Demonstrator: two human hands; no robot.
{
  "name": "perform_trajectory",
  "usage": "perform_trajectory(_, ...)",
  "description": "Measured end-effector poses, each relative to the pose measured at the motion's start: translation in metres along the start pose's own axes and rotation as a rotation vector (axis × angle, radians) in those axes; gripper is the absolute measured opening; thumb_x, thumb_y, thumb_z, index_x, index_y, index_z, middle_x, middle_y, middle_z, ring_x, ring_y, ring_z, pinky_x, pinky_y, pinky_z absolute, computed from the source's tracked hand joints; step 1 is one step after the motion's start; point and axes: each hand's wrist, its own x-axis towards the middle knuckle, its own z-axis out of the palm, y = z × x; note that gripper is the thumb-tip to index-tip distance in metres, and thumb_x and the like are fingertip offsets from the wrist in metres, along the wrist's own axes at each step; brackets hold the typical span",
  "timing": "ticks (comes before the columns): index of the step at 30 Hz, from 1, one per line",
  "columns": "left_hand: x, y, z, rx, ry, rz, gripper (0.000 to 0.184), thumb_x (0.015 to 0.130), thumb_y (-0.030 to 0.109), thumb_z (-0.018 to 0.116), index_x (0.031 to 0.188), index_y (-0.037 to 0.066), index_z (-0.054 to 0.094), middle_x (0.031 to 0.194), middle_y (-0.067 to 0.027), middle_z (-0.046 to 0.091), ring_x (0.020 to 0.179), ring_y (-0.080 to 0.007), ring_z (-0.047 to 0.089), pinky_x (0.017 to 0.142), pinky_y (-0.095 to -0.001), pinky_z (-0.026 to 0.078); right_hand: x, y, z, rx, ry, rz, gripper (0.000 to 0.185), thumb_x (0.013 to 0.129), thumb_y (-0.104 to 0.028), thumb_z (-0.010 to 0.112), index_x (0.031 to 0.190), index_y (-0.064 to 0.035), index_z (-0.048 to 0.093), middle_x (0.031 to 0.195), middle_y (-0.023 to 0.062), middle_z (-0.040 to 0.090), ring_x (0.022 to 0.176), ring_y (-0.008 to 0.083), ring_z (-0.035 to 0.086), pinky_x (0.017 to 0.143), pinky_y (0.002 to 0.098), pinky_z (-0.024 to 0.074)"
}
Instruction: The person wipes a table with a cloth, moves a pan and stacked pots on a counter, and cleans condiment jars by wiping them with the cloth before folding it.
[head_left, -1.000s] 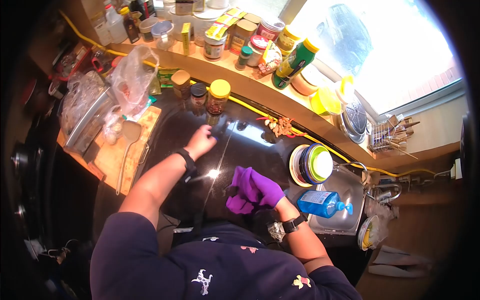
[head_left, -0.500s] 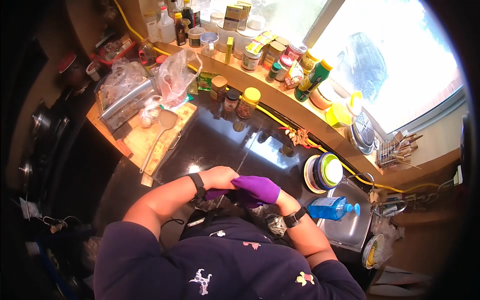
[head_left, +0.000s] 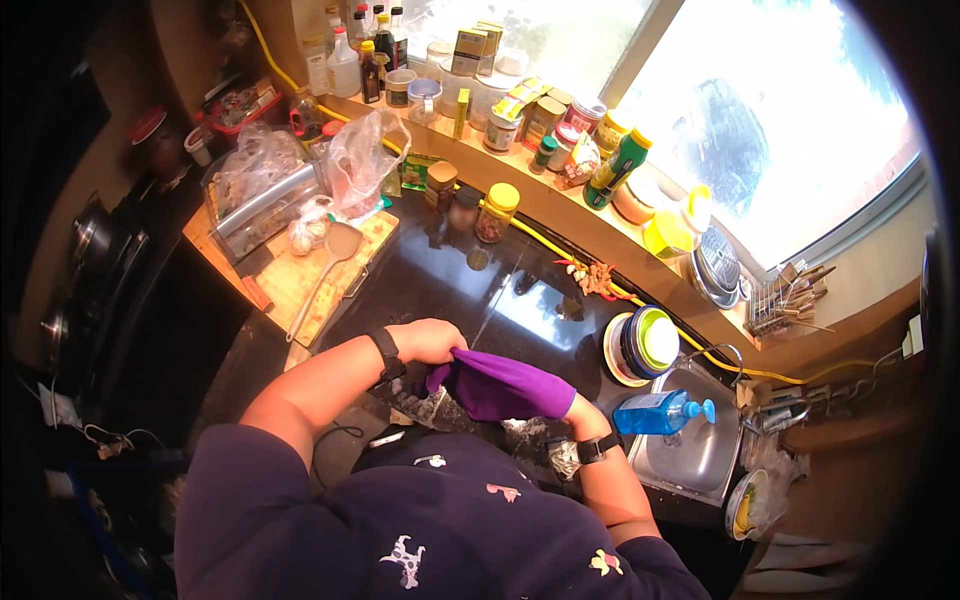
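Purple fabric (head_left: 505, 387) stretches between my two hands above the near edge of the black counter. My left hand (head_left: 432, 341) is closed on its left end, with the knuckles up. The other end covers my right hand (head_left: 574, 405) down to the wrist, so those fingers are hidden. Whether the fabric is a glove or a cloth, I cannot tell. Just right of my right wrist, a blue pump bottle (head_left: 655, 412) lies on its side by the sink edge.
Stacked bowls (head_left: 650, 341) stand behind the sink (head_left: 685, 455). To the left, a cutting board (head_left: 290, 285) holds a spatula (head_left: 325, 270) and bags. Jars (head_left: 496, 213) stand near the windowsill (head_left: 480, 140). Chillies and ginger (head_left: 597, 279) lie at the counter's back.
My left hand has come from the back of the counter to the purple fabric and taken hold of it. Since then the fabric has been drawn out wider between my hands.
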Motion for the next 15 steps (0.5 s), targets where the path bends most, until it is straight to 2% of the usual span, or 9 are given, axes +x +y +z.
perform_trajectory(3, -0.001, -0.010, 0.002, 0.138, 0.092, 0.005, 0.025, 0.068, 0.009, 0.058, 0.091, 0.010, 0.068, 0.084, -0.0136, 0.065, 0.082, -0.0316, 0.062, 0.071, -0.0400, 0.048, -0.009, 0.016, -0.002, 0.064, 0.154, 0.144, 0.048, 0.087, -0.017, 0.057, 0.131, -0.0027, 0.044, 0.122, 0.0039, 0.054, 0.108, 0.0118, 0.049, 0.094, 0.0281, 0.0395)
perform_trajectory(6, -0.011, -0.025, 0.001, 0.251, 0.135, -0.018, 0.023, 0.067, 0.010, 0.056, 0.085, 0.010, 0.069, 0.082, -0.0136, 0.065, 0.081, -0.0314, 0.062, 0.070, -0.0406, 0.049, -0.011, 0.066, -0.008, -0.074, 0.371, 0.282, 0.037, 0.088, -0.018, 0.056, 0.121, -0.0010, 0.054, 0.110, 0.0048, 0.059, 0.100, 0.0126, 0.053, 0.089, 0.0277, 0.0425)
perform_trajectory(8, -0.018, -0.051, 0.004, 0.323, 0.142, -0.098, 0.023, 0.065, 0.010, 0.056, 0.085, 0.011, 0.069, 0.079, -0.0128, 0.065, 0.079, -0.0311, 0.062, 0.067, -0.0404, 0.049, -0.009, 0.121, -0.028, -0.117, 0.364, 0.619, 0.028, 0.089, -0.014, 0.053, 0.114, -0.0008, 0.056, 0.103, 0.0059, 0.063, 0.097, 0.0129, 0.058, 0.086, 0.0262, 0.0446)
perform_trajectory(11, -0.034, -0.093, 0.007, 0.427, 0.097, -0.256, 0.019, 0.065, 0.013, 0.058, 0.081, 0.010, 0.068, 0.077, -0.0129, 0.065, 0.078, -0.0314, 0.063, 0.066, -0.0415, 0.050, 0.015, 0.115, -0.014, -0.061, 0.465, 0.600, 0.024, 0.088, -0.009, 0.051, 0.109, 0.0008, 0.056, 0.093, 0.0047, 0.063, 0.087, 0.0106, 0.059, 0.080, 0.0235, 0.0461)
perform_trajectory(13, -0.049, -0.114, 0.009, 0.456, 0.074, -0.361, 0.018, 0.067, 0.016, 0.061, 0.082, 0.009, 0.068, 0.079, -0.0139, 0.065, 0.078, -0.0314, 0.063, 0.066, -0.0414, 0.050, 0.035, 0.110, -0.006, -0.055, 0.447, 0.607, 0.024, 0.088, -0.007, 0.050, 0.110, 0.0010, 0.055, 0.092, 0.0054, 0.063, 0.086, 0.0117, 0.059, 0.080, 0.0236, 0.0464)
perform_trajectory(14, -0.054, -0.122, 0.009, 0.465, 0.032, -0.432, 0.020, 0.069, 0.023, 0.063, 0.084, 0.009, 0.068, 0.080, -0.0137, 0.065, 0.077, -0.0312, 0.063, 0.066, -0.0411, 0.050, 0.045, 0.110, -0.003, -0.052, 0.437, 0.610, 0.024, 0.088, -0.006, 0.049, 0.110, 0.0010, 0.055, 0.091, 0.0058, 0.063, 0.085, 0.0123, 0.059, 0.080, 0.0237, 0.0466)
perform_trajectory(15, -0.060, -0.129, 0.010, 0.372, 0.062, -0.398, 0.021, 0.070, 0.025, 0.063, 0.083, 0.010, 0.068, 0.079, -0.0133, 0.065, 0.077, -0.0310, 0.063, 0.066, -0.0410, 0.050, 0.053, 0.121, -0.002, -0.013, 0.411, 0.614, 0.025, 0.087, -0.005, 0.049, 0.111, 0.0011, 0.055, 0.091, 0.0060, 0.063, 0.085, 0.0125, 0.059, 0.080, 0.0240, 0.0467)
